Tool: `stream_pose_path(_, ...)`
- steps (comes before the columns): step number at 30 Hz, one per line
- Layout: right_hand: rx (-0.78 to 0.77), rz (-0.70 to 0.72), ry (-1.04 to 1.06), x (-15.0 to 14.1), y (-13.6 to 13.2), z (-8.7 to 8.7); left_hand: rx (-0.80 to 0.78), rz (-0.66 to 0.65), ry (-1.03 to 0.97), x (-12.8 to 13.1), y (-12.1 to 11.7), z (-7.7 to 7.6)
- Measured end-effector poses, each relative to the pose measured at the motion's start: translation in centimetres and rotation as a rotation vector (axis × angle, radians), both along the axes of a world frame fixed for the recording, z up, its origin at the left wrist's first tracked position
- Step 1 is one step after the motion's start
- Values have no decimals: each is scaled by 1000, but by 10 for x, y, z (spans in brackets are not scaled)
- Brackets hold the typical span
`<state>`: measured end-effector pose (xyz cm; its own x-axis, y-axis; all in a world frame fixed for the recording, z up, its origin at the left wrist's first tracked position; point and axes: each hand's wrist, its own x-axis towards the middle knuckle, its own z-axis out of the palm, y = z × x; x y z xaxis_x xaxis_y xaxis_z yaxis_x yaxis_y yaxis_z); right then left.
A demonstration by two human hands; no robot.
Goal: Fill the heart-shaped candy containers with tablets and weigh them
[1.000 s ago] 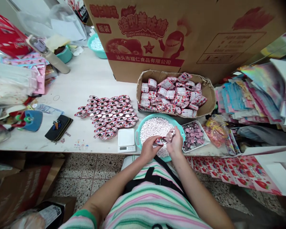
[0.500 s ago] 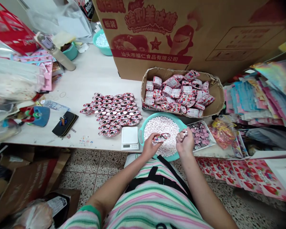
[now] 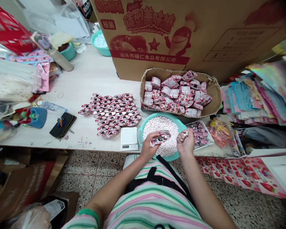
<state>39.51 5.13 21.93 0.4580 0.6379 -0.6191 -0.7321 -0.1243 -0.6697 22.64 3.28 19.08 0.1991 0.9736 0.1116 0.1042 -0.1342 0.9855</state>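
Cradling a shell-shaped red-and-white foil candy packet (image 3: 160,138), the left hand (image 3: 147,148) is holding it between thumb and curled fingers, just above a round teal plastic basin (image 3: 181,127) heaped with small white candies (image 3: 160,125). The right hand (image 3: 186,143) is pinching its fingertips together close beside the packet, apparently on one or two small white pieces (image 3: 186,134), though they are too small to tell exactly. The two hands are working near each other without touching.

The packet is likely weighing very little, and its thin moulded foil is probably denting easily, so its flat rim looks like the safest place to take hold, not the hollow shell. The tiny candies are probably hard but slippery, suiting a fingertip pinch.

Left of the grip, a white digital kitchen scale (image 3: 129,138) is sitting on the pale tabletop (image 3: 85,79), with a crowded cluster of matching foil packets (image 3: 109,114) lying beyond it. Ahead of the grip, a shallow cardboard tray (image 3: 212,95) is holding red-and-white candy boxes (image 3: 173,92). Right of the grip, a white tray of round pink lids (image 3: 200,135) is resting.
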Motion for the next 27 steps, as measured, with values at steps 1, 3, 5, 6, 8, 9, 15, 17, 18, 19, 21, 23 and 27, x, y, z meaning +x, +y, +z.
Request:
stream_pose_path(1, 0, 0, -1, 0, 0, 0, 9, 14, -8, 0, 1, 1)
stream_pose_path(3, -3, 1, -12, 0, -1, -1, -12, 42, 11, 1, 2, 2)
stream_pose_path(5, -8, 11, -24, 0, -1, -3, -56, 62, 54, 1, 3, 2)
stream_pose_path(6, -12, 18, -27, 0, -2, -4, -73, 64, 71, 1, 3, 2)
stream_pose_path(8, -25, 29, -29, 0, -2, -5, -91, 67, 78, 2, 3, 1)
stream_pose_path(9, -32, 32, -30, -1, -2, -6, -93, 68, 72, 2, 2, 0)
stream_pose_path(15, -38, 58, -38, -1, -3, -6, -77, 30, 144, -2, 4, -7)
stream_pose_path(17, -38, 66, -44, 0, -4, -8, -66, 29, 160, -4, 5, -9)
stream_pose_path(18, -39, 69, -43, 0, -5, -9, -68, 46, 169, -4, 4, -10)
stream_pose_path(19, -40, 68, -40, -1, -6, -10, -70, 65, 181, -5, 4, -11)
stream_pose_path(21, -38, 65, -29, -1, -7, -12, -61, 70, 208, -6, 3, -13)
stream_pose_path(23, -33, 63, -17, -1, -8, -14, -53, 46, 237, -8, 2, -13)
stream_pose_path(27, -33, 49, -8, 1, -8, -15, -104, 101, 321, -11, 5, -12)
